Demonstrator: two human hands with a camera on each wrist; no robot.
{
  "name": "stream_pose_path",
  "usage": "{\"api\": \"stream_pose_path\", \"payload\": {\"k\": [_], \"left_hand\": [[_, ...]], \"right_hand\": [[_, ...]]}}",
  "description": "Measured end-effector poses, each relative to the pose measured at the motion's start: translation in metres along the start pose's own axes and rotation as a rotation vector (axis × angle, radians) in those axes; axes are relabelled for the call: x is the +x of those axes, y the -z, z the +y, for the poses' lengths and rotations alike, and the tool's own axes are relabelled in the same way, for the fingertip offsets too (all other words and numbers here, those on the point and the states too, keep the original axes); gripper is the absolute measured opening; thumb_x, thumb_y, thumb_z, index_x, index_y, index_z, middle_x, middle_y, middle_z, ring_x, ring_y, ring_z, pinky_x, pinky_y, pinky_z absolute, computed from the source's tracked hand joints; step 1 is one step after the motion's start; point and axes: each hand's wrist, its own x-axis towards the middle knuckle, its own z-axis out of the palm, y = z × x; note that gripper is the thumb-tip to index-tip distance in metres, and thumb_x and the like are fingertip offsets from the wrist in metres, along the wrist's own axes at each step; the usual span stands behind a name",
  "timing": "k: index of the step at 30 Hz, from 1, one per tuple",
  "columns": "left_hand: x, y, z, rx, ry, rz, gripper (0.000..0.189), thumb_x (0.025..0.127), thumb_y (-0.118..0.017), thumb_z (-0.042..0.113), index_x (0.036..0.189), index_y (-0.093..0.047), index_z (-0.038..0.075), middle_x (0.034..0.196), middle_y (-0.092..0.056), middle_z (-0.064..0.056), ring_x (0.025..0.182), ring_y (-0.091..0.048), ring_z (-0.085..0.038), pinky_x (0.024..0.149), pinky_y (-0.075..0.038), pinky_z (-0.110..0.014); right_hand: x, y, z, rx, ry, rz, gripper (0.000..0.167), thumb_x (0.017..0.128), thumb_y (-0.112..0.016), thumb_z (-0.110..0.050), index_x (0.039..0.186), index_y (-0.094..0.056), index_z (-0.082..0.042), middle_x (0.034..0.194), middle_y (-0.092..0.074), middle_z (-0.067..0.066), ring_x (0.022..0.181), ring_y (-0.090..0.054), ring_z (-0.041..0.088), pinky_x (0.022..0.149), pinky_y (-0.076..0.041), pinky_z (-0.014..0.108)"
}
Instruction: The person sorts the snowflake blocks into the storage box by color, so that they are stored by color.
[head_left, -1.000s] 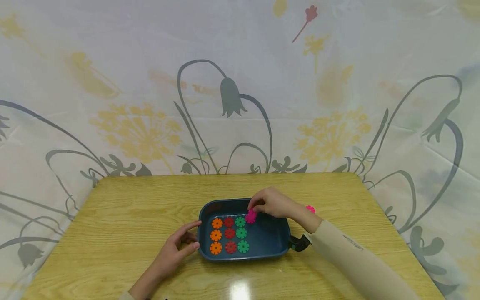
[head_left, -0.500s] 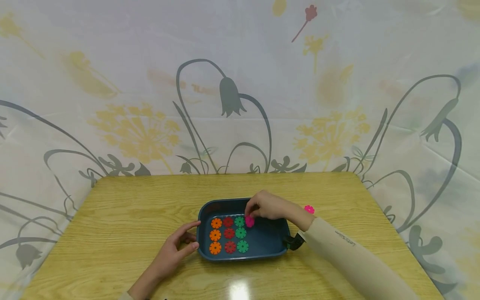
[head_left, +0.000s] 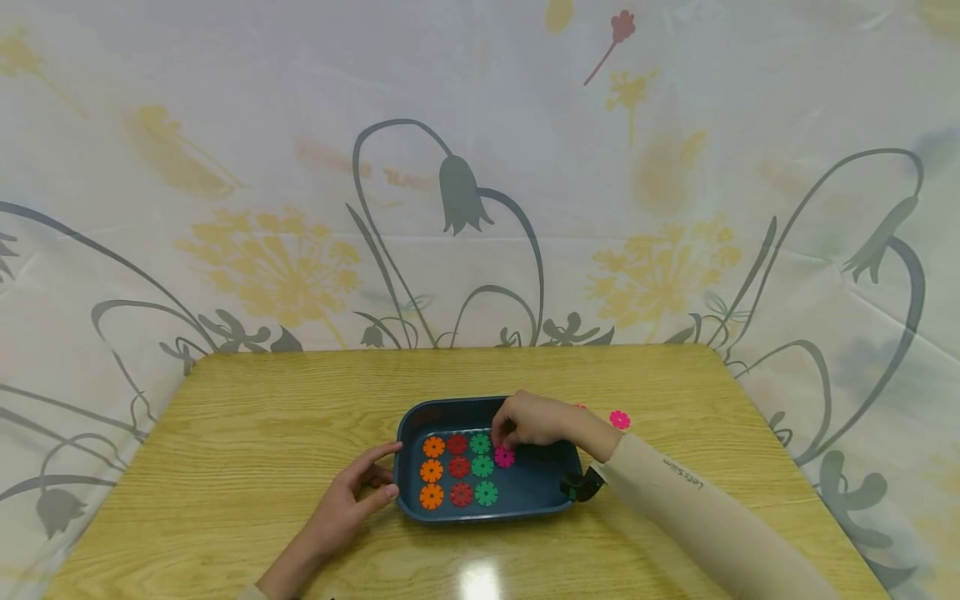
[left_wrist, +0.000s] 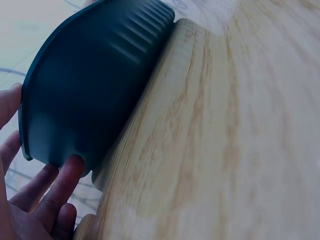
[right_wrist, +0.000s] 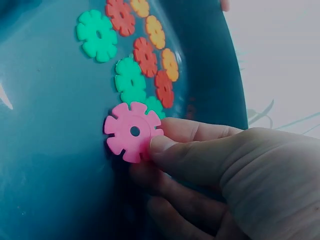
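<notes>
My right hand [head_left: 528, 419] is inside the dark blue tray [head_left: 525, 513], pinching a pink notched plastic disc [right_wrist: 125, 145] between thumb and fingers. In the head view this pink disc [head_left: 505, 457] sits just right of the green column. Three orange discs [head_left: 431, 471], three red discs [head_left: 460, 467] and three green discs [head_left: 483, 466] lie flat in columns on the tray's left half. My left hand [head_left: 347, 502] touches the tray's left end with extended fingers and thumb; the left wrist view shows fingertips against its outer wall [left_wrist: 80, 80].
One pink disc [head_left: 619, 419] lies on the wooden table [head_left: 300, 400] right of the tray. Another pink piece [head_left: 581, 407] peeks out behind my right forearm. A patterned cloth [head_left: 480, 275] hangs behind the table's far edge.
My right hand has lowered the pink disc slightly toward the near side of the tray. A second pink piece now shows behind the right forearm. My left hand stays put.
</notes>
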Motion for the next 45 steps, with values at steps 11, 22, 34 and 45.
{"api": "stream_pose_path", "payload": {"k": [11,22,34,45], "left_hand": [[0.0,0.001,-0.027,0.02,0.01,0.015,0.05,0.091,-0.058,0.003,0.138,-0.043,0.008,0.116,-0.056,-0.017,0.093,-0.058,-0.021,0.077,-0.047,-0.029],[0.0,0.001,-0.029,0.012,-0.009,-0.004,0.05,0.091,-0.057,0.002,0.139,-0.041,0.004,0.115,-0.056,-0.02,0.093,-0.059,-0.027,0.076,-0.047,-0.03],[0.0,0.001,-0.028,0.006,-0.008,0.007,0.05,0.091,-0.058,0.002,0.139,-0.042,0.007,0.116,-0.056,-0.018,0.094,-0.059,-0.026,0.076,-0.047,-0.03],[0.0,0.0,-0.005,0.009,0.007,-0.002,0.047,0.09,-0.057,-0.001,0.136,-0.043,-0.001,0.114,-0.055,-0.025,0.093,-0.059,-0.03,0.077,-0.047,-0.031]], "right_hand": [[0.0,-0.001,-0.002,-0.009,-0.04,-0.005,0.009,0.084,-0.07,-0.01,0.084,-0.071,-0.019,0.076,-0.06,-0.015,0.067,-0.054,0.003,0.063,-0.046,0.021],[-0.002,-0.001,0.001,0.026,-0.026,0.01,0.012,0.084,-0.068,-0.006,0.087,-0.071,-0.016,0.082,-0.065,-0.007,0.07,-0.054,0.003,0.065,-0.046,0.021],[-0.019,0.017,0.001,0.103,0.02,0.066,0.013,0.086,-0.066,-0.005,0.097,-0.072,-0.01,0.09,-0.067,0.0,0.077,-0.059,0.003,0.069,-0.049,0.023],[-0.046,0.033,0.018,0.253,0.019,0.185,0.016,0.088,-0.064,-0.007,0.103,-0.07,-0.006,0.096,-0.067,0.0,0.083,-0.063,0.009,0.071,-0.051,0.026]]}}
